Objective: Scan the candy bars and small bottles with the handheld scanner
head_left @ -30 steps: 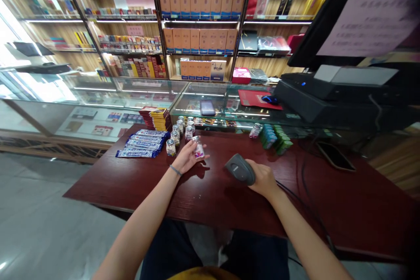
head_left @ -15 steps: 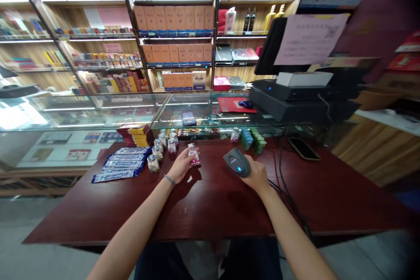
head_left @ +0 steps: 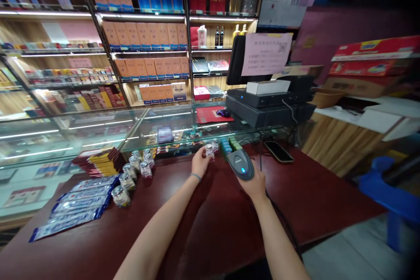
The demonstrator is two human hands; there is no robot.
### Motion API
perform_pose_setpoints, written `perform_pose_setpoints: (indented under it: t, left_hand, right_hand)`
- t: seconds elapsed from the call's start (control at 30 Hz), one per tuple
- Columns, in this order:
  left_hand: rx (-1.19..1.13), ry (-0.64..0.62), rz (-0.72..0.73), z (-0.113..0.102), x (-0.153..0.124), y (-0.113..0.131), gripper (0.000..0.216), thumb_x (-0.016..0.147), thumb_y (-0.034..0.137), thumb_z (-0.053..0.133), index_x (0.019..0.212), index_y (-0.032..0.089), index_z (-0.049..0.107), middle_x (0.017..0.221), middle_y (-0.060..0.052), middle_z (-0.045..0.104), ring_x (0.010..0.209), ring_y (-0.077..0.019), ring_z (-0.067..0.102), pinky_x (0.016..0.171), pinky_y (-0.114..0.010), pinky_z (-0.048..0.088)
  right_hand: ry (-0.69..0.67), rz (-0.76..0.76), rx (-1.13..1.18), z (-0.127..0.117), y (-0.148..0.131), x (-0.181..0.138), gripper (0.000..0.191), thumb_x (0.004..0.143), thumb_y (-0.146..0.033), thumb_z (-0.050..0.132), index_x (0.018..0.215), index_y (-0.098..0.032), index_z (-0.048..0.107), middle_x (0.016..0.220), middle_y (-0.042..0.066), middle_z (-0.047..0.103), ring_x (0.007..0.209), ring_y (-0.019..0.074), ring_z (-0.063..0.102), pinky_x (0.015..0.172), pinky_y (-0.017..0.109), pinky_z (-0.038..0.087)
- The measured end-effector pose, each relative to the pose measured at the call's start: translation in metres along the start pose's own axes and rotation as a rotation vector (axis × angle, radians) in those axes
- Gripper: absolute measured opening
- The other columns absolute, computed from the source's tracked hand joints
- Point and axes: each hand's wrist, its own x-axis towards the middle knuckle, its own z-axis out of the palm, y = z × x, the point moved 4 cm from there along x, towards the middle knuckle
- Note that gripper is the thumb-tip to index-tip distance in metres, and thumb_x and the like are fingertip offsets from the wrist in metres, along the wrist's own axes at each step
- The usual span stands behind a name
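Note:
My left hand is closed on a small clear jar with a silver lid, at the far side of the dark red table. Just behind it stands a similar jar. My right hand grips a grey barcode scanner by its handle, its head tilted toward the left. Blue-green tubs and green tubs stand in rows beyond the scanner, partly hidden by it. More lidded jars form two rows on the left.
Blue-and-white packets lie fanned at the left, beside stacked yellow and red packs. A phone lies at the right near black cables. The glass counter borders the table's far edge; a monitor and cash drawer stand on it.
My left hand has carried the jar right and away from me, beside the other jar. The scanner stays in my right hand, now nearer the tubs. The view has turned right.

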Motion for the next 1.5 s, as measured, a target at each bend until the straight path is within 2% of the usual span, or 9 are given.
perform_pose_setpoints:
  t: [0.17, 0.3, 0.6, 0.8, 1.03, 1.13, 1.23, 1.37, 1.5]
  left_hand:
    - [0.012, 0.008, 0.020, 0.028, 0.013, -0.016, 0.033, 0.071, 0.012, 0.072, 0.100, 0.020, 0.061, 0.099, -0.005, 0.070, 0.091, -0.0204, 0.065, 0.092, -0.039, 0.047]
    - [0.049, 0.022, 0.042, 0.038, 0.018, -0.028, 0.032, 0.069, 0.013, 0.073, 0.098, 0.018, 0.061, 0.096, -0.006, 0.066, 0.087, -0.0192, 0.062, 0.089, -0.037, 0.047]
    - [0.230, 0.035, 0.110, 0.040, 0.021, -0.038, 0.033, 0.077, 0.016, 0.067, 0.109, 0.018, 0.058, 0.104, -0.008, 0.062, 0.093, -0.0208, 0.059, 0.090, -0.037, 0.045]
    - [0.208, 0.025, 0.118, 0.039, 0.023, -0.047, 0.037, 0.078, 0.018, 0.068, 0.113, 0.018, 0.056, 0.106, -0.009, 0.060, 0.095, -0.0209, 0.059, 0.093, -0.039, 0.045]
    - [0.091, 0.039, 0.094, 0.036, 0.017, -0.054, 0.068, 0.065, 0.010, 0.076, 0.127, 0.018, 0.048, 0.116, -0.011, 0.052, 0.100, -0.0203, 0.059, 0.093, -0.042, 0.049]
    - [0.143, 0.064, 0.127, 0.022, -0.002, -0.042, 0.077, 0.065, 0.012, 0.077, 0.134, 0.020, 0.044, 0.124, -0.011, 0.047, 0.105, -0.0211, 0.057, 0.094, -0.043, 0.050]
    - [0.182, 0.054, 0.175, -0.005, -0.030, -0.021, 0.071, 0.071, 0.017, 0.075, 0.134, 0.022, 0.044, 0.128, -0.012, 0.045, 0.113, -0.0232, 0.055, 0.096, -0.044, 0.050]
    - [0.222, 0.072, 0.235, -0.053, -0.068, 0.010, 0.060, 0.078, 0.022, 0.071, 0.132, 0.024, 0.046, 0.129, -0.011, 0.048, 0.116, -0.0234, 0.055, 0.098, -0.044, 0.051]
    - [0.311, 0.157, 0.306, -0.107, -0.102, 0.040, 0.051, 0.083, 0.025, 0.068, 0.130, 0.024, 0.049, 0.124, -0.011, 0.051, 0.113, -0.0223, 0.057, 0.096, -0.042, 0.053]
  right_hand:
    - [-0.001, 0.025, 0.001, 0.003, 0.006, -0.001, 0.039, 0.078, -0.034, 0.060, 0.113, -0.018, 0.054, 0.073, 0.008, 0.069, 0.059, 0.0264, 0.067, 0.055, 0.034, 0.052]
    - [-0.010, 0.042, 0.014, 0.003, 0.008, -0.002, 0.042, 0.078, -0.034, 0.060, 0.117, -0.017, 0.053, 0.077, 0.009, 0.070, 0.063, 0.0269, 0.068, 0.057, 0.035, 0.054]
    - [0.032, 0.066, 0.019, 0.000, 0.006, -0.001, 0.044, 0.078, -0.034, 0.061, 0.117, -0.016, 0.055, 0.081, 0.010, 0.071, 0.061, 0.0248, 0.067, 0.056, 0.034, 0.053]
    - [0.033, 0.049, -0.003, 0.000, 0.004, -0.001, 0.037, 0.078, -0.034, 0.061, 0.110, -0.017, 0.056, 0.078, 0.009, 0.071, 0.060, 0.0241, 0.066, 0.056, 0.034, 0.053]
    - [0.009, 0.049, 0.002, 0.004, 0.001, -0.003, 0.038, 0.078, -0.033, 0.061, 0.113, -0.018, 0.056, 0.075, 0.007, 0.070, 0.059, 0.0235, 0.066, 0.056, 0.032, 0.051]
    - [-0.002, 0.004, -0.014, 0.006, -0.001, -0.005, 0.038, 0.077, -0.033, 0.061, 0.111, -0.017, 0.057, 0.077, 0.006, 0.070, 0.061, 0.0226, 0.067, 0.057, 0.031, 0.051]
    - [0.024, -0.080, -0.032, 0.006, -0.008, -0.006, 0.032, 0.078, -0.034, 0.062, 0.105, -0.016, 0.058, 0.072, 0.005, 0.068, 0.058, 0.0214, 0.065, 0.057, 0.030, 0.049]
    - [0.039, -0.148, 0.022, 0.008, -0.026, -0.007, 0.025, 0.078, -0.036, 0.065, 0.094, -0.018, 0.059, 0.065, 0.003, 0.064, 0.058, 0.0212, 0.064, 0.056, 0.029, 0.048]
    - [-0.003, -0.186, 0.171, 0.014, -0.054, -0.011, 0.022, 0.078, -0.033, 0.065, 0.094, -0.020, 0.058, 0.079, 0.006, 0.066, 0.076, 0.0230, 0.067, 0.067, 0.031, 0.052]
